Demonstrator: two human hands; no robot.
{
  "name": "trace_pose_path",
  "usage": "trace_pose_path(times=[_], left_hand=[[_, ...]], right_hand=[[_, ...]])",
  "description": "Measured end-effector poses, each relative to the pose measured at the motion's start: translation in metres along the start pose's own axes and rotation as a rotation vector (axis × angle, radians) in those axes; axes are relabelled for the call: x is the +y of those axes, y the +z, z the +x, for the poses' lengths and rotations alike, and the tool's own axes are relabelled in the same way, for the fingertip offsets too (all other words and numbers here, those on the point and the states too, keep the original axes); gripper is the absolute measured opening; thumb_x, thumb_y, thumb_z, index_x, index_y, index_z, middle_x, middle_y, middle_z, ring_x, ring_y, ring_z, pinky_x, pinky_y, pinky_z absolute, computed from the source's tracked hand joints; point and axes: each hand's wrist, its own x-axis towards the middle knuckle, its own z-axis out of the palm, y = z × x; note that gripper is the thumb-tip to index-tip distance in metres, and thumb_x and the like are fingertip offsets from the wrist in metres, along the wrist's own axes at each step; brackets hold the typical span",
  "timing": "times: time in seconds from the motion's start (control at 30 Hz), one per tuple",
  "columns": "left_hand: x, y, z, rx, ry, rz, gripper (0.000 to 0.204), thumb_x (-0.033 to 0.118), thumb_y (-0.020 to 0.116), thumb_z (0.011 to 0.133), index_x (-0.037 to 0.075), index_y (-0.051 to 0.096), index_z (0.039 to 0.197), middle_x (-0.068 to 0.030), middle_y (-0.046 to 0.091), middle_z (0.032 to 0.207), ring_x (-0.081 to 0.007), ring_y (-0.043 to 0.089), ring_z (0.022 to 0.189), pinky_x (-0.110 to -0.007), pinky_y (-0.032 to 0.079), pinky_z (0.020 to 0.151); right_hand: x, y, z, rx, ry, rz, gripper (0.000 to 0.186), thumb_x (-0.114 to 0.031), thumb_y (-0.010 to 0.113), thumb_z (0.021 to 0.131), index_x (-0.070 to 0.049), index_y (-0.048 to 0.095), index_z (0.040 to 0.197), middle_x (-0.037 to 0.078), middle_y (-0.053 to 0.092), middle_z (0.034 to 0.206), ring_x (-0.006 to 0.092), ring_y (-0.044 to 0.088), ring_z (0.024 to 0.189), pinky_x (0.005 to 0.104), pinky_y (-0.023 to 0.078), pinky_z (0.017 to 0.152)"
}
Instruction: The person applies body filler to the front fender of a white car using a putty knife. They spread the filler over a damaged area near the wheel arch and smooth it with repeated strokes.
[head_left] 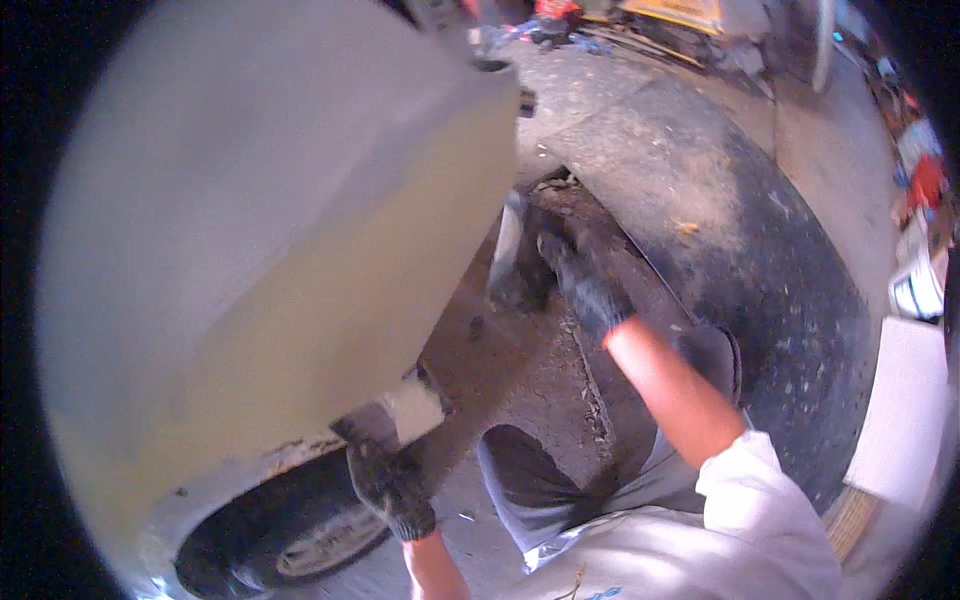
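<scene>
A large car body panel [330, 270], grey with a broad beige-yellow patch, fills the left side. My left hand [390, 485], in a dark glove, is closed at its lower edge, beside the wheel arch. A flat dark brown piece [366, 424] shows at its fingertips; whether it is separate from the panel I cannot tell. Just right of it is a cream-coloured flat piece [414, 406]. My right hand [575, 265], also gloved, reaches past the panel's far edge, near a pale elongated piece [507, 238]. Its fingers are blurred against dark shapes, so any hold is unclear.
Below the panel sits a wheel [325, 550] with a dark tyre. A worn dark mat or sheet [770, 260] lies on the floor to the right. Farther right are a white board [905, 410] and a white bucket [917, 291]. Blurred clutter lines the far wall.
</scene>
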Motion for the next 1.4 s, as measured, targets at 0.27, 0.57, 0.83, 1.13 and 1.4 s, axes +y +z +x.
trace_pose_path(times=[0.27,0.57,0.83,1.13,1.4], left_hand=[[-0.002,-0.042,-0.029,-0.052,-0.028,0.459,0.045,0.025,0.054,0.096,-0.007,0.050,0.128,-0.0148,0.050,0.135,-0.0235,0.049,0.120,-0.036,0.042,0.100],[0.006,-0.014,-0.017,-0.216,0.354,0.830,0.037,0.019,0.044,0.097,-0.002,0.054,0.127,-0.0217,0.054,0.126,-0.0397,0.054,0.116,-0.049,0.047,0.097],[0.012,-0.001,-0.016,-0.213,0.363,0.803,0.043,0.029,0.050,0.097,-0.001,0.053,0.127,-0.0219,0.053,0.126,-0.0402,0.054,0.115,-0.048,0.048,0.095],[0.019,-0.021,-0.008,-0.341,0.608,1.235,0.042,0.023,0.041,0.101,-0.006,0.050,0.129,-0.0233,0.048,0.135,-0.0361,0.048,0.124,-0.045,0.045,0.101],[0.009,-0.025,-0.006,-0.317,0.548,1.142,0.044,0.028,0.043,0.100,-0.007,0.054,0.125,-0.0240,0.050,0.133,-0.0381,0.049,0.122,-0.046,0.044,0.101]], right_hand=[[0.019,-0.028,0.109,0.151,0.196,0.489,0.046,-0.028,0.056,0.093,-0.005,0.051,0.133,0.011,0.060,0.123,0.0208,0.056,0.110,0.0345,0.045,0.094],[0.012,-0.029,0.151,0.417,-0.129,-0.110,0.049,-0.043,0.051,0.091,-0.001,0.057,0.114,0.018,0.065,0.111,0.0350,0.061,0.105,0.0410,0.047,0.090],[0.012,-0.025,0.191,0.304,-0.565,-0.172,0.033,-0.024,0.050,0.094,-0.004,0.061,0.117,0.017,0.065,0.116,0.0294,0.062,0.105,0.0346,0.048,0.091],[0.007,-0.005,0.214,0.412,-0.469,-0.187,0.028,-0.023,0.052,0.088,-0.006,0.066,0.104,0.020,0.065,0.105,0.0372,0.060,0.101,0.0452,0.048,0.090],[0.000,-0.004,0.214,0.485,-0.635,-0.176,0.025,-0.021,0.053,0.087,-0.008,0.067,0.103,0.018,0.066,0.102,0.0374,0.061,0.098,0.0447,0.048,0.088]])
